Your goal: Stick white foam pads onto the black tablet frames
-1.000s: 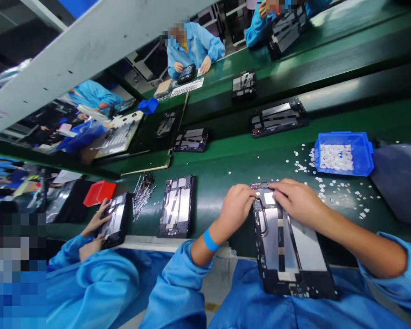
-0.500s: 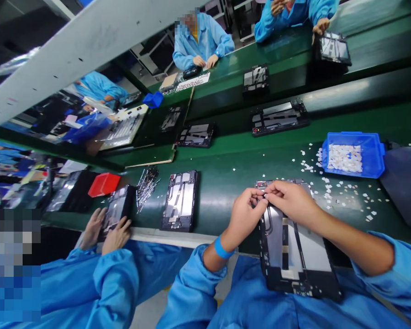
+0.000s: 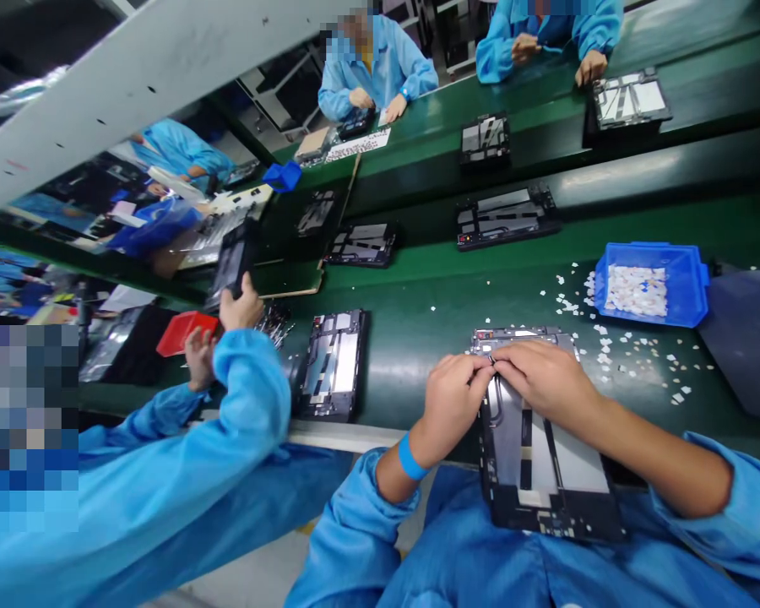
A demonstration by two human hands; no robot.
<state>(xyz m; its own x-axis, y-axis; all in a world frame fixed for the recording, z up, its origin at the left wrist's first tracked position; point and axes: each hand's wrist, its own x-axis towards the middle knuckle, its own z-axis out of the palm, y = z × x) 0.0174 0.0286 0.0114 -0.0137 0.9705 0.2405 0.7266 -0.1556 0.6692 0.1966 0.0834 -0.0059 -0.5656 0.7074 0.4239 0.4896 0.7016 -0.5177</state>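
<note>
An opened tablet (image 3: 548, 473) with silver battery plates and black strips rests partly on the bench edge, its near end over my lap. Above its far end my left hand (image 3: 453, 393), with a blue band on the wrist, is closed in a pinch. My right hand (image 3: 541, 371) pinches from the other side, so the fingertips of both hands meet. Between them shows a tiny dark piece (image 3: 492, 361), too small to name. To the left of my hands, another opened tablet (image 3: 333, 367) lies on the bench.
A blue bin (image 3: 690, 287) of small white pieces stands at the right, with loose bits scattered beside it. More tablets (image 3: 507, 217) lie along the green bench (image 3: 405, 338). At left are a red bin (image 3: 183, 332) and a co-worker's hand (image 3: 241, 306) holding a tablet. Other people sit opposite.
My hands stay pinched together at nearly the same place. The co-worker on the left has lifted a tablet up and away from the bench edge. Across the bench, tablets have shifted slightly.
</note>
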